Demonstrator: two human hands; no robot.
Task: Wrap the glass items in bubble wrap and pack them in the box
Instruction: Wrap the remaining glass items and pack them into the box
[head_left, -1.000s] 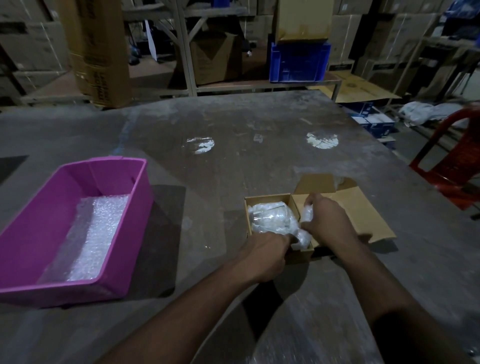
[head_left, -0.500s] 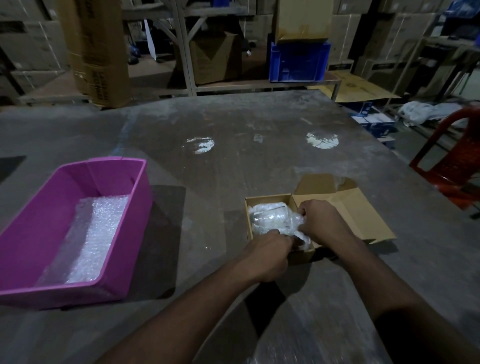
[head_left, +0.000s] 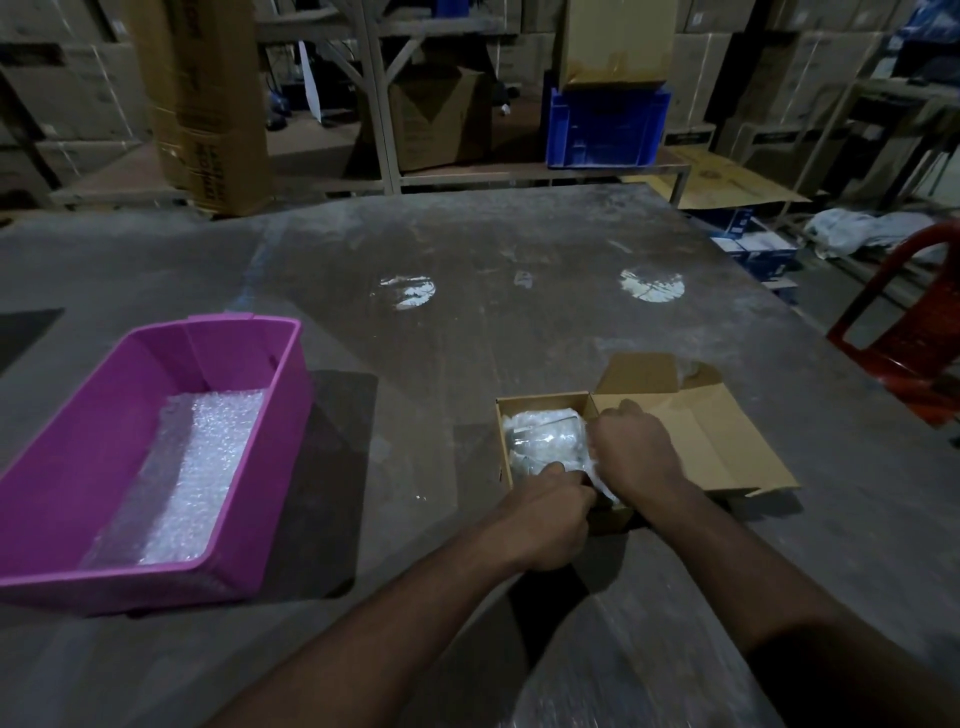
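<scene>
A small brown cardboard box (head_left: 540, 403) stands open on the grey table, its lid flap (head_left: 696, 436) lying flat to the right. Inside lies a glass item wrapped in white bubble wrap (head_left: 545, 444). My left hand (head_left: 545, 514) grips the near end of the wrapped bundle at the box's front edge. My right hand (head_left: 631, 452) presses on the bundle's right side, fingers curled into the box. The glass shows only faintly through the wrap.
A pink plastic bin (head_left: 244, 332) with a bubble wrap sheet (head_left: 197, 467) in it sits at the left. A red plastic chair (head_left: 904, 332) stands off the table's right edge. Shelves with cardboard boxes and a blue crate (head_left: 605, 124) line the back.
The bundle has sunk deeper into the box. My right hand has let the loose end of wrap go down and moved left over the bundle; my left hand has closed in on it.
</scene>
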